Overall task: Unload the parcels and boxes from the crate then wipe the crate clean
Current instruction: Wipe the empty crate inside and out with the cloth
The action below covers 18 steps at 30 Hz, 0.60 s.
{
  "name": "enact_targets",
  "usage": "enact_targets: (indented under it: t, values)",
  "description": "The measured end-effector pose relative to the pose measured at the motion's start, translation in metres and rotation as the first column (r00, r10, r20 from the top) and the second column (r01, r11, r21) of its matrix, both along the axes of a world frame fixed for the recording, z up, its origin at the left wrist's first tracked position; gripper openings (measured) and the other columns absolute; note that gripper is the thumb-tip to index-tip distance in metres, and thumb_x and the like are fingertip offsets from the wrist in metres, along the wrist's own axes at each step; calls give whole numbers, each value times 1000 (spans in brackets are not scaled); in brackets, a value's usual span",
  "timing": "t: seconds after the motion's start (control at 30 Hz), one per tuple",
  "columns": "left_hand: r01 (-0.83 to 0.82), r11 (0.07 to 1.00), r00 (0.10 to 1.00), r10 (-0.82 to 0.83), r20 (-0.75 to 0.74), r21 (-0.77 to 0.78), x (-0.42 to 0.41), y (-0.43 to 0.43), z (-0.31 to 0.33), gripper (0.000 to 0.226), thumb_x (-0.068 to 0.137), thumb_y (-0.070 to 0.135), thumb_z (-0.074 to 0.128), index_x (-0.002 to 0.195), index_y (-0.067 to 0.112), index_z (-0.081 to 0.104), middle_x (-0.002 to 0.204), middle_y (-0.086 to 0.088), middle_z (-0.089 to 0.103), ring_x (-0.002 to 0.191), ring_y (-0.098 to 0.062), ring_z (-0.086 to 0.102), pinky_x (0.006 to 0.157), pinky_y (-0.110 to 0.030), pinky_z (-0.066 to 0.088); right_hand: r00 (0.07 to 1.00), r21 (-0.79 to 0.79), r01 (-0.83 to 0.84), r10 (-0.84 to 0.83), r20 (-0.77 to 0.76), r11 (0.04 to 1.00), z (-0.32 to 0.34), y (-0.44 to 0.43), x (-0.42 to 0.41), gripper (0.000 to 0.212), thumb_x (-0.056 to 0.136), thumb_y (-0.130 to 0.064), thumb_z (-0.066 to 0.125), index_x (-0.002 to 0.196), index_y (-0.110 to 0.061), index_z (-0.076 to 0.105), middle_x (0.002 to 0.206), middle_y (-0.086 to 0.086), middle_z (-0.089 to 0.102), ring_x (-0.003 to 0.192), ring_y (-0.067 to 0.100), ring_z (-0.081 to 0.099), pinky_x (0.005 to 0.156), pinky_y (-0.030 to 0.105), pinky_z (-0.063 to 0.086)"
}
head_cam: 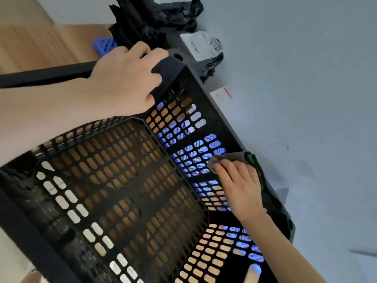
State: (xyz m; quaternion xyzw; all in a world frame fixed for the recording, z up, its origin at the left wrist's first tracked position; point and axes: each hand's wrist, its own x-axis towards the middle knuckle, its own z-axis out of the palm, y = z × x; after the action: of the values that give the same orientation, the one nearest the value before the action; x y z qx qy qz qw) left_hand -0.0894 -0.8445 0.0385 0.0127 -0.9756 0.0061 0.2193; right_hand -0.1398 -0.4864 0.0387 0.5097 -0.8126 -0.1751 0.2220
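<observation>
A black perforated plastic crate [130, 205] fills most of the view, with nothing inside it. My left hand [124, 82] grips its far rim near the corner, fingers curled over the edge. My right hand [238, 184] presses a grey cloth [228, 158] with a green edge against the inside of the crate's right wall. Black plastic-wrapped parcels [163, 15] with white labels lie outside the crate at the top, and another labelled parcel [206, 50] lies just beyond the corner.
A small white box [223, 99] lies on the pale grey surface beside the crate's right wall. A blue crate [105, 45] shows at the top left, on the wooden floor [30, 43].
</observation>
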Motion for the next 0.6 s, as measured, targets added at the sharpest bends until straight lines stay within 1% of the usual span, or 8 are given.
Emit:
enact_targets:
  t: [0.07, 0.13, 0.23, 0.33, 0.37, 0.43, 0.5, 0.6]
  values:
    - [19, 1000, 1000, -19, -10, 9, 1, 0, 0, 25, 80, 20, 63, 92, 0, 72, 144, -20, 41, 117, -44, 45, 64, -44, 44, 999, -24, -10, 8, -48, 1000, 12, 10, 1, 29, 86, -7, 55, 112, -10, 68, 109, 7, 66, 97, 26, 52, 86, 37, 37]
    - [24, 1000, 1000, -24, -11, 13, 1, -1, -1, 25, 79, 20, 64, 91, 0, 73, 143, -19, 42, 117, -44, 45, 65, -46, 45, 999, 2, -18, 18, -40, 1000, 5, 14, 3, 29, 87, -8, 51, 110, -10, 69, 107, 7, 67, 95, 26, 55, 84, 37, 37]
    - [25, 1000, 1000, -25, -13, -2, 1, -1, -2, 27, 82, 21, 60, 95, 0, 72, 146, -18, 40, 119, -43, 44, 68, -47, 45, 999, 185, -45, 40, 29, 982, -32, 10, 6, 29, 86, -10, 49, 106, -11, 70, 101, 5, 67, 90, 25, 62, 84, 35, 36]
    - [-1, 999, 1000, 1, -3, -45, 0, -3, -3, 31, 86, 24, 55, 100, 0, 70, 149, -16, 34, 122, -41, 42, 71, -47, 44, 993, 330, -61, 23, 119, 942, -78, -5, 6, 19, 76, -16, 72, 94, -12, 72, 90, 2, 66, 86, 22, 62, 85, 33, 42]
    - [-11, 998, 1000, 11, 6, -59, -1, -3, -4, 32, 87, 25, 53, 101, 0, 69, 150, -15, 33, 123, -40, 41, 73, -47, 44, 989, 384, -48, -10, 147, 922, -92, -12, 7, 19, 71, -19, 78, 89, -14, 73, 86, 1, 66, 85, 21, 63, 83, 32, 47]
    - [-26, 996, 999, 27, 20, -81, -1, -4, -4, 31, 89, 25, 52, 101, 1, 68, 150, -15, 32, 124, -40, 40, 73, -46, 43, 980, 488, -17, -81, 179, 873, -109, -26, 11, 18, 67, -25, 81, 81, -17, 73, 81, -1, 66, 83, 19, 63, 80, 30, 51]
    - [-29, 995, 999, 31, 26, -98, -1, -4, -4, 30, 89, 24, 52, 100, 0, 67, 150, -15, 32, 125, -40, 40, 72, -46, 43, 977, 524, 4, -116, 181, 852, -110, -33, 15, 15, 70, -28, 79, 81, -20, 73, 80, -3, 67, 85, 18, 63, 80, 29, 51]
    - [-18, 997, 1000, 19, 12, -78, 1, -3, -3, 30, 87, 23, 55, 99, -1, 69, 149, -17, 33, 125, -42, 40, 71, -47, 44, 987, 488, 16, -92, 132, 873, -78, -28, 18, 14, 76, -23, 68, 89, -19, 73, 84, -4, 65, 87, 18, 62, 83, 29, 49]
